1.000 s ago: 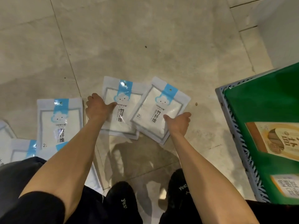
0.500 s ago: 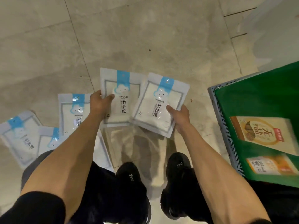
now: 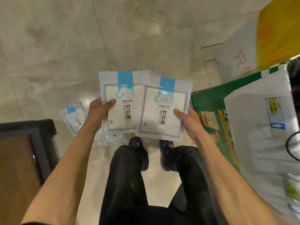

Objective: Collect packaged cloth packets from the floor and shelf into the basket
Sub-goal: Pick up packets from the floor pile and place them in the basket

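Note:
My left hand [image 3: 97,112] pinches the left edge of one white cloth packet [image 3: 123,114] with a blue top strip and cloud face. In my right hand [image 3: 190,122] is a second, matching packet [image 3: 162,101], pinched by its right edge and overlapping the first one. Both are held up flat above the floor in front of me. More packets lie on the tiles below: one [image 3: 73,117] left of my left wrist, others [image 3: 113,138] partly hidden under my forearm. The grey basket's rim [image 3: 192,103] shows at the right, green packaging [image 3: 209,101] inside it.
A dark-framed brown surface [image 3: 24,153] stands at the left. At the right are a white bag [image 3: 259,127], a white-and-yellow box [image 3: 243,51] and a black cable [image 3: 290,148]. My black shoes [image 3: 139,151] stand on the beige tiles below the packets.
Both hands have lifted the two packets off the floor and higher toward me. I have straightened up, so the floor looks farther and the dark-framed surface came into view at the left.

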The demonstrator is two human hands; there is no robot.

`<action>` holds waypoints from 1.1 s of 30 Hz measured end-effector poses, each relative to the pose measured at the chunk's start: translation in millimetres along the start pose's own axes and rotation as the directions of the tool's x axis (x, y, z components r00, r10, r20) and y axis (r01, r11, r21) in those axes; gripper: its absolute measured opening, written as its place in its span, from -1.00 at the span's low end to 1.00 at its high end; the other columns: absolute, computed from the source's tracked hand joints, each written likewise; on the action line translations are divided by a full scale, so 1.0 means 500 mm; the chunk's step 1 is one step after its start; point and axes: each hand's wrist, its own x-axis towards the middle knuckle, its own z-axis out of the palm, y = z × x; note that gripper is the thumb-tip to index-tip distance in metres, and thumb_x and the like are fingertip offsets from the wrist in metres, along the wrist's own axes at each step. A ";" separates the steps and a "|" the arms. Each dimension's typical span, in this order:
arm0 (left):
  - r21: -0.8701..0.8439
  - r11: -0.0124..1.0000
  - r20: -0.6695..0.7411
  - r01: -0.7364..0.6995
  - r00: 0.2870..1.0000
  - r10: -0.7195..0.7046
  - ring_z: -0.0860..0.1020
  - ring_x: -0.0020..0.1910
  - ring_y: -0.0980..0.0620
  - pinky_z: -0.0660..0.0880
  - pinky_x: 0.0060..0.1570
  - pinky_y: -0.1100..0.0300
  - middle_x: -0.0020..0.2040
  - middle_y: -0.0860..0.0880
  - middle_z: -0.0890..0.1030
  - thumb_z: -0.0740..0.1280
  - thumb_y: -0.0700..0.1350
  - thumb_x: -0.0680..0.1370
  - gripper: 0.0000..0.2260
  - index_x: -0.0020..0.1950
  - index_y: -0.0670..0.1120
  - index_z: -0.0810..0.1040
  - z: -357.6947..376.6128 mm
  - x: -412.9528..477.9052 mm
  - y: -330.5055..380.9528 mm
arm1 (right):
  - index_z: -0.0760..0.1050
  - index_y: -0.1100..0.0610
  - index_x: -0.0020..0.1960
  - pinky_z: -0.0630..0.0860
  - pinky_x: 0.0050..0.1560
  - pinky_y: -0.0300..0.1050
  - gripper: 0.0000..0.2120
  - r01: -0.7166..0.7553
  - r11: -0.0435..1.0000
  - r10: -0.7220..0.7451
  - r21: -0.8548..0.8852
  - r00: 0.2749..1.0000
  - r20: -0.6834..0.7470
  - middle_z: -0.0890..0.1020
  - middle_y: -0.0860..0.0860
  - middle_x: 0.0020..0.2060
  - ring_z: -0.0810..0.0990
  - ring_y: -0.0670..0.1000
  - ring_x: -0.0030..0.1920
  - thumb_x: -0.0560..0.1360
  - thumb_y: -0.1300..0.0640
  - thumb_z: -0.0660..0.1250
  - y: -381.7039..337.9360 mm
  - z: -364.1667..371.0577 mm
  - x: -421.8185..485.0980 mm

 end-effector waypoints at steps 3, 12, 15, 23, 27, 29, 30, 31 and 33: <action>-0.048 0.999 -0.019 -0.009 1.000 0.008 0.72 -0.09 0.06 0.63 -0.17 0.23 -0.04 0.01 0.73 0.41 -0.17 0.58 -0.93 0.05 -0.07 0.64 -0.024 -0.136 0.091 | 0.56 0.17 0.24 0.58 0.19 0.20 -0.70 -0.001 1.000 0.001 0.016 1.000 0.016 0.70 0.11 0.10 0.69 0.15 0.10 0.52 0.27 0.43 -0.091 -0.001 -0.124; -0.229 0.970 -0.065 -0.082 0.995 0.069 0.72 -0.04 -0.03 0.64 -0.07 0.12 -0.03 -0.06 0.74 0.43 -0.18 0.56 -0.88 0.08 -0.15 0.64 -0.025 -0.410 0.257 | 0.59 0.16 0.13 0.67 0.01 0.03 -0.80 0.182 0.980 -0.178 -0.081 0.982 0.060 0.73 0.10 0.01 0.72 0.13 0.01 0.52 0.28 0.42 -0.308 -0.038 -0.370; -0.251 0.963 -0.065 -0.101 0.994 0.087 0.72 -0.03 -0.05 0.63 -0.03 0.08 -0.02 -0.09 0.74 0.44 -0.19 0.55 -0.84 0.11 -0.17 0.64 -0.016 -0.457 0.279 | 0.60 0.13 0.12 0.66 0.02 0.06 -0.81 0.251 0.962 -0.248 -0.104 0.968 0.046 0.73 0.09 -0.01 0.73 0.10 -0.03 0.52 0.26 0.42 -0.345 -0.055 -0.420; -0.199 0.970 0.051 -0.141 0.987 0.154 0.72 -0.11 -0.02 0.65 -0.15 0.16 -0.12 -0.06 0.74 0.42 -0.20 0.56 -0.95 0.00 -0.16 0.64 -0.012 -0.537 0.317 | 0.59 0.17 0.17 0.63 0.10 0.18 -0.76 0.336 0.940 -0.339 -0.055 0.940 -0.047 0.73 0.09 0.00 0.72 0.12 -0.01 0.50 0.23 0.44 -0.350 -0.090 -0.544; -0.136 0.978 0.180 -0.160 0.966 0.184 0.72 -0.18 -0.01 0.66 -0.22 0.17 -0.12 -0.10 0.74 0.41 -0.21 0.57 -0.95 -0.01 -0.18 0.64 -0.032 -0.560 0.332 | 0.59 0.15 0.19 0.60 0.12 0.28 -0.70 0.343 0.937 -0.332 0.071 0.934 -0.133 0.72 0.13 0.03 0.71 0.20 0.03 0.48 0.15 0.46 -0.294 -0.089 -0.623; -0.108 0.978 0.243 -0.177 0.949 0.199 0.72 -0.16 -0.03 0.65 -0.24 0.17 -0.10 -0.12 0.74 0.41 -0.21 0.57 -0.93 0.02 -0.19 0.64 -0.047 -0.570 0.336 | 0.58 0.15 0.20 0.58 0.13 0.30 -0.70 0.346 0.924 -0.315 0.163 0.930 -0.187 0.71 0.16 0.06 0.70 0.23 0.06 0.48 0.16 0.45 -0.253 -0.077 -0.665; -0.100 0.978 0.277 -0.185 0.938 0.206 0.72 -0.13 -0.04 0.65 -0.21 0.16 -0.08 -0.12 0.74 0.41 -0.21 0.57 -0.91 0.04 -0.19 0.64 -0.054 -0.574 0.336 | 0.58 0.16 0.19 0.59 0.12 0.28 -0.73 0.353 0.918 -0.311 0.183 0.925 -0.220 0.71 0.16 0.05 0.70 0.21 0.05 0.50 0.20 0.44 -0.231 -0.071 -0.686; -0.083 0.977 0.313 -0.194 0.926 0.210 0.72 -0.09 -0.06 0.65 -0.18 0.14 -0.05 -0.13 0.74 0.40 -0.21 0.57 -0.89 0.06 -0.20 0.64 -0.061 -0.578 0.335 | 0.58 0.16 0.18 0.62 0.07 0.22 -0.77 0.360 0.914 -0.308 0.187 0.916 -0.256 0.71 0.15 0.04 0.71 0.18 0.02 0.52 0.23 0.42 -0.210 -0.064 -0.710; -0.029 0.977 0.383 -0.212 0.900 0.207 0.71 -0.02 -0.10 0.65 -0.08 0.08 0.00 -0.15 0.73 0.41 -0.21 0.56 -0.85 0.12 -0.21 0.64 -0.070 -0.583 0.332 | 0.57 0.15 0.15 0.67 -0.12 0.03 -0.81 0.385 0.901 -0.309 0.202 0.894 -0.324 0.73 0.10 -0.02 0.73 0.09 -0.06 0.55 0.25 0.38 -0.167 -0.052 -0.759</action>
